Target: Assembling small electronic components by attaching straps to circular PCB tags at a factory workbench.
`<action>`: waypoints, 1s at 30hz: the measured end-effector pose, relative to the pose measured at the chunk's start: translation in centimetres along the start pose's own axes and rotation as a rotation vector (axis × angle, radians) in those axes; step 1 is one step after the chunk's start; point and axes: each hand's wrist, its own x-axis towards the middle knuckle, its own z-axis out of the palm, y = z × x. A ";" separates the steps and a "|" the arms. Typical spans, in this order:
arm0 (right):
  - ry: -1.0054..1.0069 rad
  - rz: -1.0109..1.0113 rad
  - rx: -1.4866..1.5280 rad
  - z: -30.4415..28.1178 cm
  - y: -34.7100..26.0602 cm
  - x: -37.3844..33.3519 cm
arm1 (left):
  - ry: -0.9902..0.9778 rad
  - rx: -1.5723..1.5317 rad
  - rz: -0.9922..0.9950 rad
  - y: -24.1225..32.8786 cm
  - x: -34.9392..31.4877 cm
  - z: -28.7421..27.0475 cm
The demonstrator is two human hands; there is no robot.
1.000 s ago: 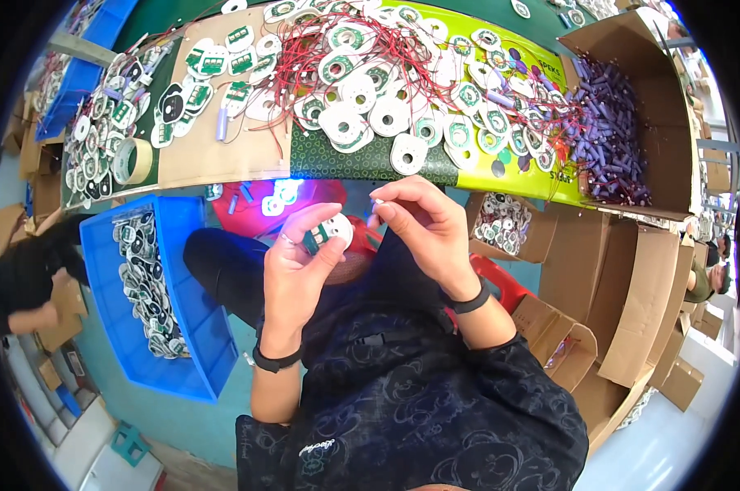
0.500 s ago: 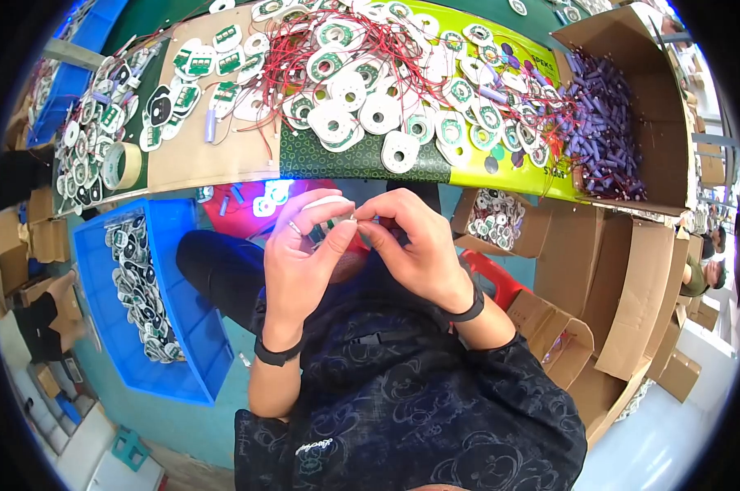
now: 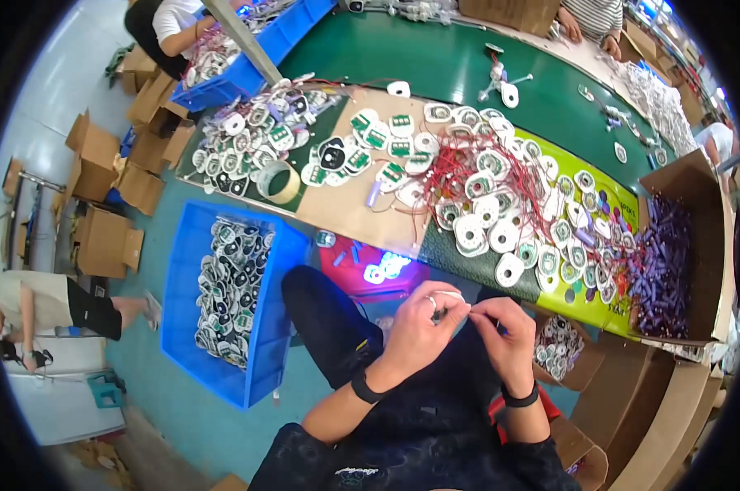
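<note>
1. White showed as a thin rim between your fingers: the disc (image 3: 450,295) sat in your left hand (image 3: 419,327), over your lap and just on your side of the table (image 3: 362,209); presumably you held it there so both hands could meet on it comfortably.
2. Your left fingers and thumb curled round the disc; that grip seemed chosen to steady it while leaving its right-hand edge free.
3. Your right hand (image 3: 507,331) was narrowed to a pinch right beside that edge; I cannot tell whether a wire or other small part lay between its fingertips.
4. Discs with red wires (image 3: 447,176) lay heaped ahead of you; purple batteries (image 3: 660,266) filled a cardboard box (image 3: 705,237) at the table's right end; more discs lay in the blue bin (image 3: 270,327) low at your left; the layout probably kept each kind apart and within reach.
5. Your disc looked thin and pale, tipped nearly edge-on; your fingers hid most of its face, so its details could not be read.
</note>
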 end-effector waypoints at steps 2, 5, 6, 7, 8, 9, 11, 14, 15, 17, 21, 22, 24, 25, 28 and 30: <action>-0.039 -0.008 0.004 0.0 0.2 0.0 | -0.021 -0.004 -0.020 0.0 -0.1 -0.2; -0.038 0.050 -0.041 -0.3 -0.4 0.0 | -0.025 -0.020 0.007 -0.4 0.3 0.4; -0.025 0.065 -0.056 -0.2 -0.3 0.1 | -0.046 -0.034 0.007 -0.7 0.7 0.3; 0.016 0.006 -0.059 0.1 0.1 0.4 | -0.069 -0.043 0.071 -0.9 1.3 0.1; 0.048 -0.046 -0.073 0.1 0.5 0.5 | -0.091 -0.065 0.126 -1.2 1.7 0.1; 0.076 -0.069 -0.062 0.6 0.8 1.0 | -0.113 -0.074 0.147 -1.6 2.1 -0.5; 0.078 -0.148 -0.062 1.2 1.4 1.7 | -0.180 -0.331 -0.206 -1.2 1.7 -1.6; 0.036 0.100 0.122 2.0 1.1 1.7 | -0.073 -0.743 -0.333 -2.1 1.7 -2.0; 0.037 0.066 0.099 1.9 1.6 1.7 | -0.050 -0.778 -0.392 -2.6 1.9 -1.9; 0.016 0.129 0.065 1.6 1.4 1.5 | -0.024 -0.799 -0.498 -3.0 2.2 -1.4; 0.032 0.110 0.068 2.1 2.0 0.8 | -0.047 -0.841 -0.568 -3.5 1.7 -0.5; 0.047 0.078 0.056 2.3 1.9 0.8 | -0.046 -0.869 -0.547 -3.6 1.5 -0.3; 0.058 0.051 0.044 2.7 1.6 0.7 | -0.042 -0.887 -0.519 -3.6 1.2 -0.2; 0.057 0.051 0.014 2.8 1.5 0.6 | -0.039 -0.890 -0.523 -3.6 1.1 -0.2; 0.052 0.051 -0.032 2.9 1.2 0.6 | -0.042 -0.895 -0.484 -3.7 1.0 -0.3; 0.049 0.050 -0.046 3.0 1.0 0.6 | -0.072 -0.884 -0.481 -3.7 1.0 -0.5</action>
